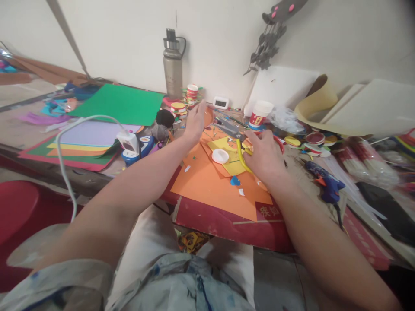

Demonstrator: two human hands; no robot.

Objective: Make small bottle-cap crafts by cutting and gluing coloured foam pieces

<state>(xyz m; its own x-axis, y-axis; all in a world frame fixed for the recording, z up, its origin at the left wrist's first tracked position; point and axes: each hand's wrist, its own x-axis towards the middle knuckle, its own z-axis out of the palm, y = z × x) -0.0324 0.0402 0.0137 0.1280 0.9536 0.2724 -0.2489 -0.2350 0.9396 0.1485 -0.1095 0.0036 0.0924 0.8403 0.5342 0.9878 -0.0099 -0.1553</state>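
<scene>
1. Well, the table [19,140] ran along the wall, crowded with craft supplies.
2. A green sheet [119,103] lay far over on the left, partly above other coloured paper.
3. An orange sheet [207,194] lay in front of the person, over a red board [223,222] at the near edge.
4. A bottle [173,77] stood upright beside the wall, beyond the left hand [196,121].
5. Yellow paper [235,163] rested upon the orange sheet, between the two forearms.
6. The right hand [264,153] was closed around the handles of the scissors [229,128], one yellow and one red; the blades pointed forward and left, over the paper.
7. The left hand was raised, fingers extended forward; an orange piece [209,116] showed right at them, near the blade tips. Whether they pinched it, I could not tell.
8. A glue gun [327,183] lay right of the right forearm.
9. A paper cup [261,113] stood beyond the right hand, and a small clock [221,102] near the wall.
10. A white disc [220,156] lay on the yellow paper; a blue scrap [235,181] lay just nearer.
</scene>
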